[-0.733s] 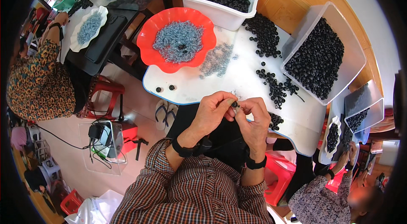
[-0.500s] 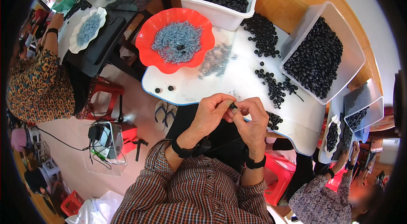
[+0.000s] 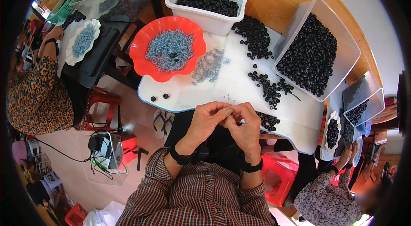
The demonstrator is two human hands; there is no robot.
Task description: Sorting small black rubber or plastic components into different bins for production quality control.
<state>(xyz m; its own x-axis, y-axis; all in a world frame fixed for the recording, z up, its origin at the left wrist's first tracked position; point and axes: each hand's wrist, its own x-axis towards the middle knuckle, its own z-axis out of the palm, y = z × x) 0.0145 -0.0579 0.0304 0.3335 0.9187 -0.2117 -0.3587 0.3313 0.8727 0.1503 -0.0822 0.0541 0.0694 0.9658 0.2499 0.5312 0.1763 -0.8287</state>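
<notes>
My left hand (image 3: 206,120) and my right hand (image 3: 243,124) meet at the table's front edge. Their fingertips are pinched together, and whatever lies between them is hidden by the fingers. Two small black round pieces (image 3: 165,96) sit apart on the table (image 3: 171,103) to the left. Just right of my right hand lies a small group of black ring-shaped pieces (image 3: 267,121). A wavy-rimmed red dish (image 3: 139,65) holds many small clear bluish pieces (image 3: 170,48), with a few black ones on top.
A white tub (image 3: 205,21) of black pieces stands at the back. To the right, a tilted translucent bin (image 3: 280,61) spills black pieces (image 3: 272,87). Loose clear pieces (image 3: 207,67) lie beside the dish. Co-workers sit left (image 3: 38,93) and right (image 3: 327,202); a red stool (image 3: 278,174) stands below.
The small black piece that showed between my fingertips is now out of sight. My hands have closed in together and shifted slightly left in view. The whole view has shifted a little.
</notes>
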